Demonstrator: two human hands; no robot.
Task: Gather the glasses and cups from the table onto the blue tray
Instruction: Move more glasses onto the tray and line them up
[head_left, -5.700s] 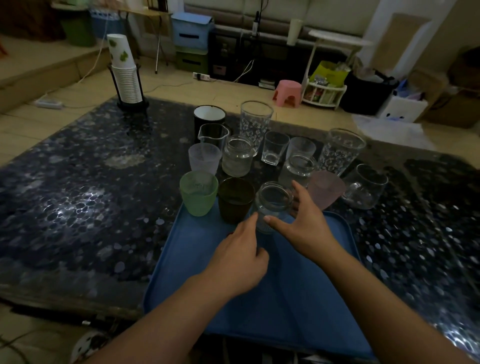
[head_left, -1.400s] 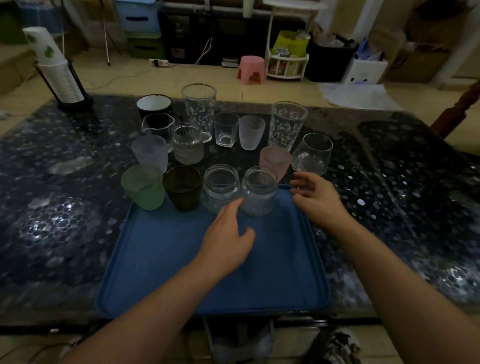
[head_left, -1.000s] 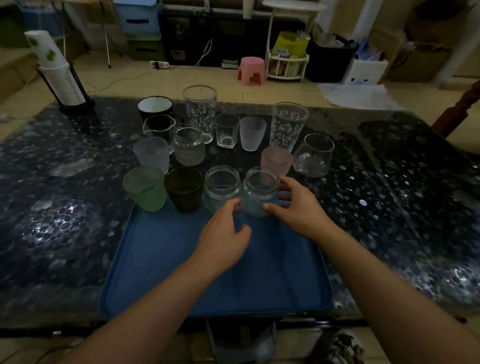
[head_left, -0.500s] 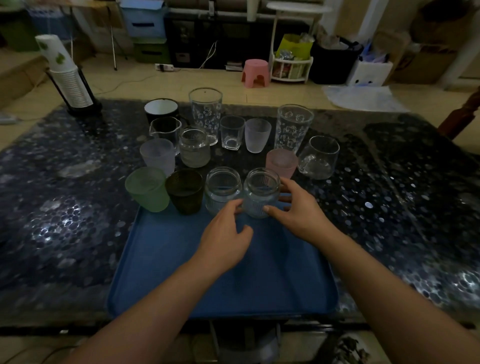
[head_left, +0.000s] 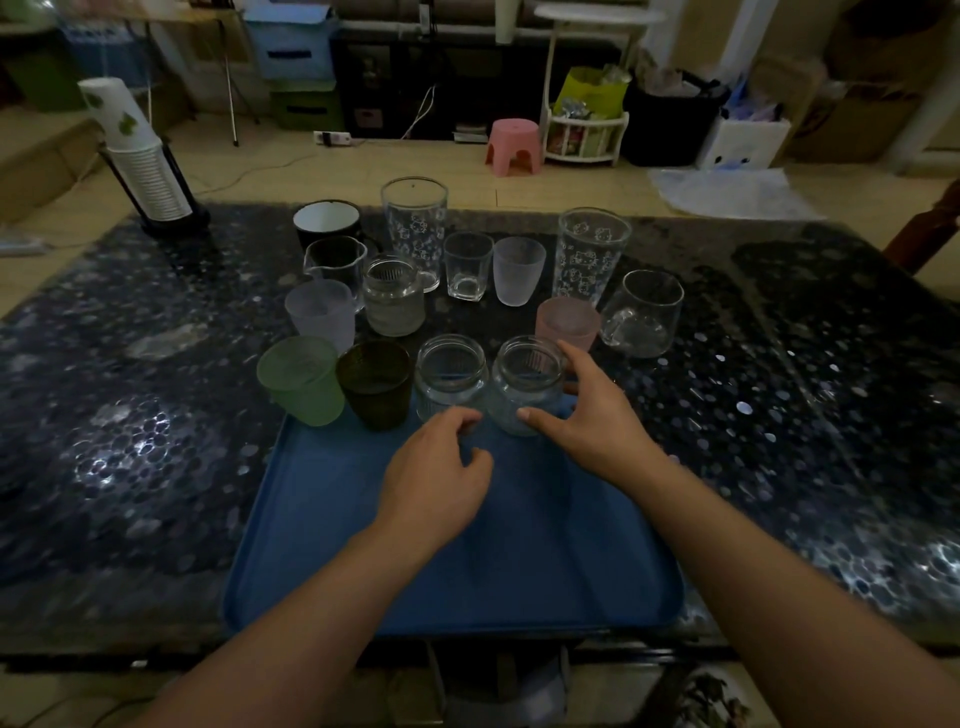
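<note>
While right hand fingers clamp the glass jar, left hand loosely curled, empty.

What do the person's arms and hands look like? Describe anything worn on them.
Both forearms are bare right to the bottom edge of the picture: no sleeves show. The left hand and the right hand wear no gloves, and no watch, bracelet or ring can be made out in the dim light. No markings are visible.

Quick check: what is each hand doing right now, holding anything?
Left hand: open, fingers loosely curled, holding nothing, over the blue plastic tray.
Right hand: wrapped around the clear ribbed glass jar.
</note>
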